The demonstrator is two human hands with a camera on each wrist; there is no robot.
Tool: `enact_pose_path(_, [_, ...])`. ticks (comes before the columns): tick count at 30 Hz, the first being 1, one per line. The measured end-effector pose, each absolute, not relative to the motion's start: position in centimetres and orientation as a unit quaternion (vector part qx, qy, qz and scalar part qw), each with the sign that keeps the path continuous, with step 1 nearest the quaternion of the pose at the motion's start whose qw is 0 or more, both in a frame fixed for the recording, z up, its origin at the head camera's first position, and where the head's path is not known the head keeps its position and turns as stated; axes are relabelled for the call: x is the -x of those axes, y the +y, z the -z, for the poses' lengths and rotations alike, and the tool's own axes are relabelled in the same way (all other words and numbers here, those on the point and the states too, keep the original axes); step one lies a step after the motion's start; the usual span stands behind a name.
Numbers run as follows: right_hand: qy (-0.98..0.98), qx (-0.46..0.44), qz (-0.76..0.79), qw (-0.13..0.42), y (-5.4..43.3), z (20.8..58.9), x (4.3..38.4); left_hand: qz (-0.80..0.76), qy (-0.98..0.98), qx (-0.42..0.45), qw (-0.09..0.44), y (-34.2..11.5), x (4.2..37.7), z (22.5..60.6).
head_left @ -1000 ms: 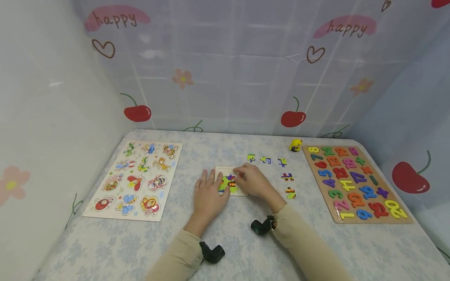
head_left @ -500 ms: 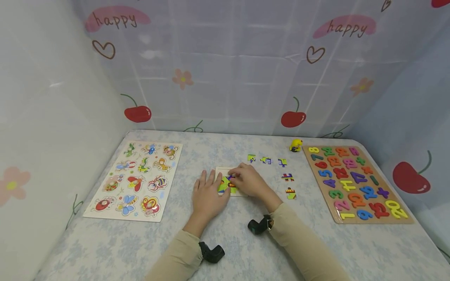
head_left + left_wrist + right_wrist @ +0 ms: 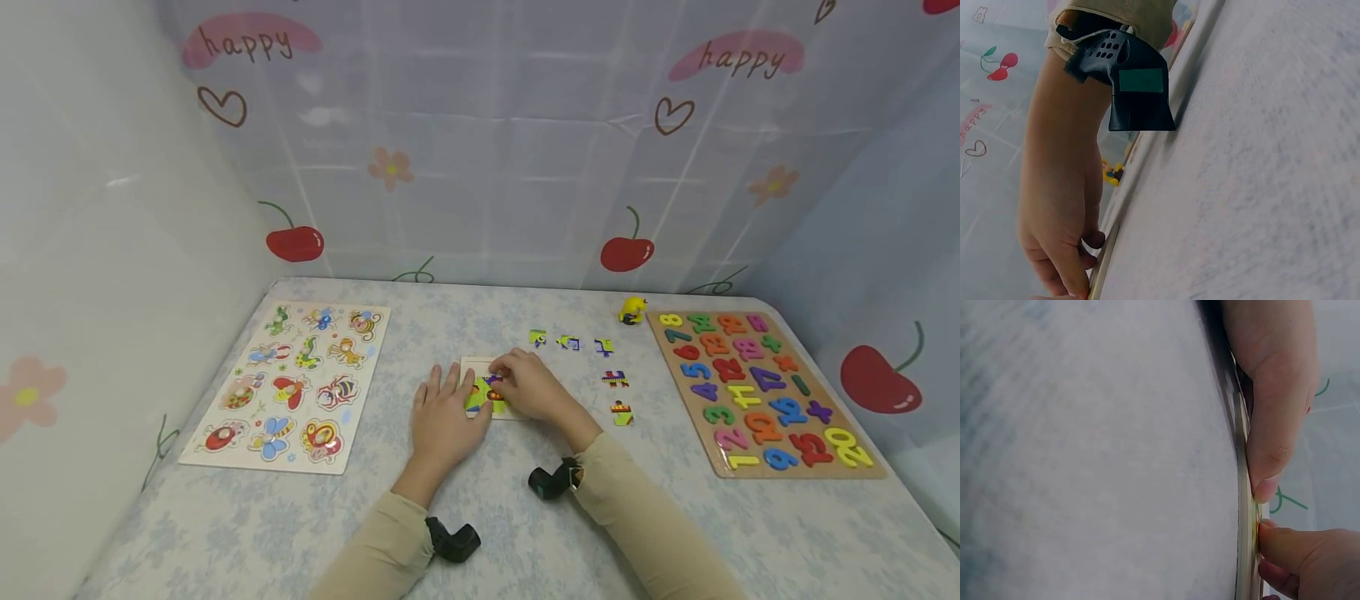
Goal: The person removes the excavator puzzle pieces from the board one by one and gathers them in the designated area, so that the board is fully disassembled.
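On the pale-blue floral tabletop point(image 3: 240, 533), covering the nine-o'clock edge of a small rectangular pale-wood puzzle tray point(image 3: 475, 362) with straight-fingered left hand point(image 3: 447, 421), and touching its flat green-and-purple jigsaw pieces point(image 3: 477, 396) with curl-fingered right hand point(image 3: 531, 386), cannot tell whether gripping one. Could jam against the rim if pressed askew, or skid the tray if held too lightly. Best kept off the loose pieces point(image 3: 615, 379) from one past three o'clock, with more room towards six.

“happy” point(image 3: 250, 42) on backdrop point(image 3: 517, 208), numbers like 20 point(image 3: 847, 447) on board point(image 3: 705, 433)
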State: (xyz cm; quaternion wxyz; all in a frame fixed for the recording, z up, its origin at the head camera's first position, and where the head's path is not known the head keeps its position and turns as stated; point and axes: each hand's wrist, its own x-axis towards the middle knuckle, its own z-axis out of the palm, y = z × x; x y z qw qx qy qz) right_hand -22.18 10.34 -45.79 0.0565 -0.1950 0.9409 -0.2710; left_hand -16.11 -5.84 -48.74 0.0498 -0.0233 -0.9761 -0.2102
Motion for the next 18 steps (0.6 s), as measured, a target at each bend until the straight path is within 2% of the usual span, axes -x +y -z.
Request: enact_pose_path(18, [0.923, 0.18, 0.326, 0.096, 10.17, 45.94, 22.66, 0.213, -0.975, 0.03, 0.061, -5.87, 16.12, 48.68])
